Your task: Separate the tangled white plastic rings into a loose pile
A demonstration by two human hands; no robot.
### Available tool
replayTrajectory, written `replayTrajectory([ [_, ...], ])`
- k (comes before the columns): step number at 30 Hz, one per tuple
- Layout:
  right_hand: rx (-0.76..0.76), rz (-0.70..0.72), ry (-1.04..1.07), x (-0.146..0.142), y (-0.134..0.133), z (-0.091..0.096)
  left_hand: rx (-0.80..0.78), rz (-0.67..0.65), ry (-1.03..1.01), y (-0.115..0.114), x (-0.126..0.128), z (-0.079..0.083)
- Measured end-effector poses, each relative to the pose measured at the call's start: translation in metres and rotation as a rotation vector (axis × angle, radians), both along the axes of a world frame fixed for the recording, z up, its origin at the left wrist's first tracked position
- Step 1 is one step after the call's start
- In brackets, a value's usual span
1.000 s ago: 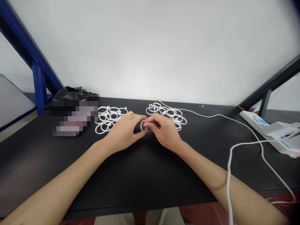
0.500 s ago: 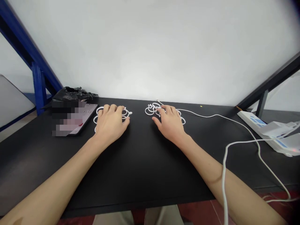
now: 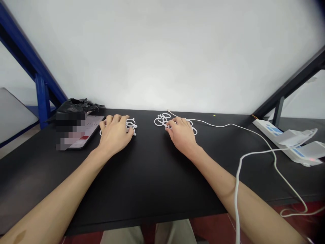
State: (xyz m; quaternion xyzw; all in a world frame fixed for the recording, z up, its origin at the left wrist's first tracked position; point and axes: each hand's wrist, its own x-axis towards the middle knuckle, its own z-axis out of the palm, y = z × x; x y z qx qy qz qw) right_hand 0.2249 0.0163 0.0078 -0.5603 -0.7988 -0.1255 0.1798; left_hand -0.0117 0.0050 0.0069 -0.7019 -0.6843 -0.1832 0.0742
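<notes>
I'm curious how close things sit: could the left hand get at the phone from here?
Probably yes: the phone lies just beside the left hand, and nothing seems to block the way, though that hand is over some rings.

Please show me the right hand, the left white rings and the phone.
Right hand (image 3: 182, 135): head view, back of the hand.
Left white rings (image 3: 135, 126): head view, a small knob.
Phone (image 3: 90, 129): head view, the screen.

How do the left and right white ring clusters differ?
The left cluster lies nearer the phone, the right cluster nearer the white cable. The left cluster shows only beside the left hand; the right cluster also shows beyond the right hand. Both lie on the black tabletop.
</notes>
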Motion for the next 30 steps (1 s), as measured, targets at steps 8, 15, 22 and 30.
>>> replayTrajectory([
  [8,-0.094,0.370,0.577,-0.019,-0.014,0.000,0.070,-0.512,-0.242,-0.011,0.016,0.001],
  [15,-0.435,0.378,1.031,-0.031,-0.023,0.000,0.057,-0.622,-0.238,-0.019,0.026,0.002],
  [22,-0.447,0.416,1.197,-0.033,-0.022,0.000,0.115,-0.574,-0.236,-0.021,0.028,0.003],
  [30,-0.407,0.380,1.155,-0.032,-0.022,0.001,0.112,-0.613,-0.227,-0.020,0.028,0.001],
])
